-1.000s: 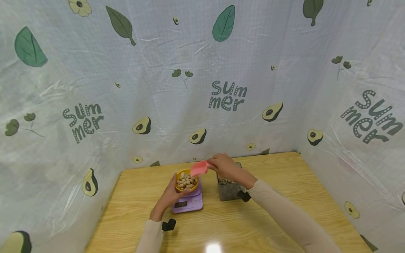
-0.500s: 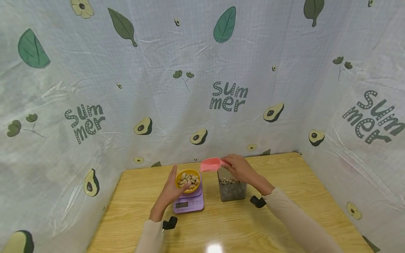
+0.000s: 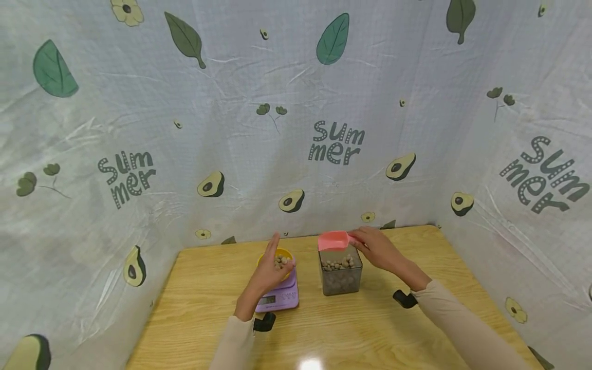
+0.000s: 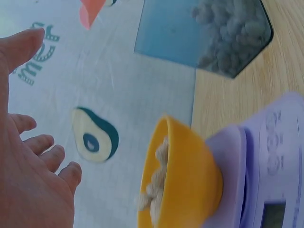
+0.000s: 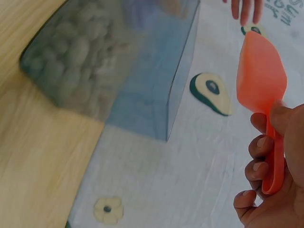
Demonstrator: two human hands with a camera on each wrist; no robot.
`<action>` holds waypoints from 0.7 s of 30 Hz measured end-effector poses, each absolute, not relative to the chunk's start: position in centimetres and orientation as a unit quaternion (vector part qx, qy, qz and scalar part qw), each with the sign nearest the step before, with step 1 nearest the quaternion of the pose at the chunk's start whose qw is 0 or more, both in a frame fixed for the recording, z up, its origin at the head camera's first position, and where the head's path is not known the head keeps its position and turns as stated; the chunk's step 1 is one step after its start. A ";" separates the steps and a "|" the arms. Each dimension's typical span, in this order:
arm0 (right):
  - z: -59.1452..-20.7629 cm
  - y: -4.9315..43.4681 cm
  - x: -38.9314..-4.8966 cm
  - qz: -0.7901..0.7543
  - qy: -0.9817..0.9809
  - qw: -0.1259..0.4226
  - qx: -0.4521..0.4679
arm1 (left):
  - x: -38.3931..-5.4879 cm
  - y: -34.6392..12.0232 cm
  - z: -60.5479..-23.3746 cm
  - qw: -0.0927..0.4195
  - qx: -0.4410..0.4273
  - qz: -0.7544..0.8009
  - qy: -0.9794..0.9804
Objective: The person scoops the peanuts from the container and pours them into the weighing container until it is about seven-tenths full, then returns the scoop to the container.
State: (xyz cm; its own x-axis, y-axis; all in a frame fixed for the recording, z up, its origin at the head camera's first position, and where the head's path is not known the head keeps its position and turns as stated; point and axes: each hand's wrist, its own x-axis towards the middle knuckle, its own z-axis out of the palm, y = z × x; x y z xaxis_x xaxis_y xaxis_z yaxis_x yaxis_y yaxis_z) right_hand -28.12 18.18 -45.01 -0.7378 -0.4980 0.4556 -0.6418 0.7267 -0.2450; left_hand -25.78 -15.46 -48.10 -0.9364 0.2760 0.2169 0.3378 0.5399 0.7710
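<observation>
My right hand [image 3: 378,250] grips the handle of a pink scoop [image 3: 333,240] above the back of a clear, tinted box [image 3: 341,283]. Unshelled peanuts [image 3: 338,263] partly fill that box. In the right wrist view, no peanuts show in the scoop [image 5: 260,71]. A yellow bowl [image 4: 194,173] with peanuts [image 4: 156,185] in it rests on a purple kitchen scale [image 3: 288,301]. My left hand [image 3: 269,273] hovers by the bowl, fingers extended and holding nothing. It hides part of the bowl and scale in the head view; the left wrist view shows it apart from the bowl.
The wooden table [image 3: 199,303] ends at the back against a white printed sheet [image 3: 250,169], which also covers both sides. A strip of table lies between scale and box. Black wrist cameras sit below each hand.
My right hand has carried the scoop rightward from over the bowl to over the box. My left hand has come off the bowl's rim and shifted slightly right.
</observation>
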 end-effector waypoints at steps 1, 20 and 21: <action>-45.1 18.6 -28.0 0.194 -0.912 0.183 0.313 | -25.8 -15.1 -48.1 0.033 -0.178 -0.442 -0.879; -45.6 21.4 -27.6 0.099 -0.915 0.205 0.333 | -26.9 -8.0 -49.6 -0.052 -0.223 -0.433 -0.872; -45.7 21.5 -27.6 0.086 -0.916 0.207 0.333 | -26.9 -7.7 -49.8 -0.056 -0.228 -0.424 -0.875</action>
